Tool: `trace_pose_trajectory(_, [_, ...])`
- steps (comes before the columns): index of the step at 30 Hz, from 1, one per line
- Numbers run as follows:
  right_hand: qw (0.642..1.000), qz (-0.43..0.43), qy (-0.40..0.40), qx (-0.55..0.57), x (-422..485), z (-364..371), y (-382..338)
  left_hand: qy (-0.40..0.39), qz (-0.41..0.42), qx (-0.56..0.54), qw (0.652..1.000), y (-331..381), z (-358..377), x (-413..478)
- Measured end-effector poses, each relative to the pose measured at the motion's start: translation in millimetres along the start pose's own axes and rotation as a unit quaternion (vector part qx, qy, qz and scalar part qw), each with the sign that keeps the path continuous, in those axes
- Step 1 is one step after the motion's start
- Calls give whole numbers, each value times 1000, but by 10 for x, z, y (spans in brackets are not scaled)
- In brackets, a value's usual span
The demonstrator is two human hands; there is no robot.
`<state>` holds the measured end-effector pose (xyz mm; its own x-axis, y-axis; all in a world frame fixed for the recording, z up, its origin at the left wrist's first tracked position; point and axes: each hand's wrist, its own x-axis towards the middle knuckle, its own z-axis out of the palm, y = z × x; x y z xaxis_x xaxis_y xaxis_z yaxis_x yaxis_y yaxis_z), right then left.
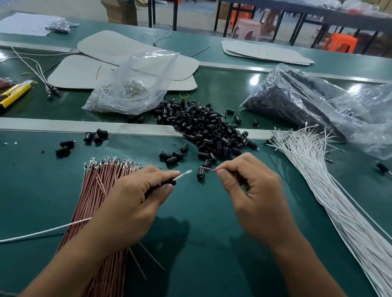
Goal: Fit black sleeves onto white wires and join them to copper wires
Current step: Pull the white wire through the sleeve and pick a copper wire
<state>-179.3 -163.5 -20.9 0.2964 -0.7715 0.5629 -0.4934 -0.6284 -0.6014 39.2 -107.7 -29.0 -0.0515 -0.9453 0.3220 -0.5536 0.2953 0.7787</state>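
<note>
My left hand (137,198) grips a white wire (181,176) with a black sleeve (167,182) on it; the wire's metal tip points up and right, and its tail runs off to the lower left. My right hand (247,193) pinches a copper wire (208,169) whose short end points left, a small gap from the white wire's tip. A bundle of copper wires (103,184) lies under my left forearm. A pile of black sleeves (209,127) sits just beyond my hands. A bundle of white wires (333,192) fans out at the right.
On the green bench (196,265) are a clear bag of small metal terminals (135,86), a big plastic bag of black parts (314,103), a yellow utility knife (7,96) at the left, and grey card sheets (118,49). A metal strip (89,125) crosses the bench.
</note>
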Motion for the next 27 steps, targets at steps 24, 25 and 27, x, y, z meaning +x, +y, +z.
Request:
trace_pose_trajectory(24, [991,-2,-118,-57,-150,125,-145,10,46,40,998,17,82,-23])
trace_pose_trajectory(25, [992,-3,-116,-53,-150,125,-145,6,51,43,998,23,85,-24])
trace_pose_trajectory(27, [992,-10,-116,-44,-153,134,-152,-7,66,52,996,40,96,-24])
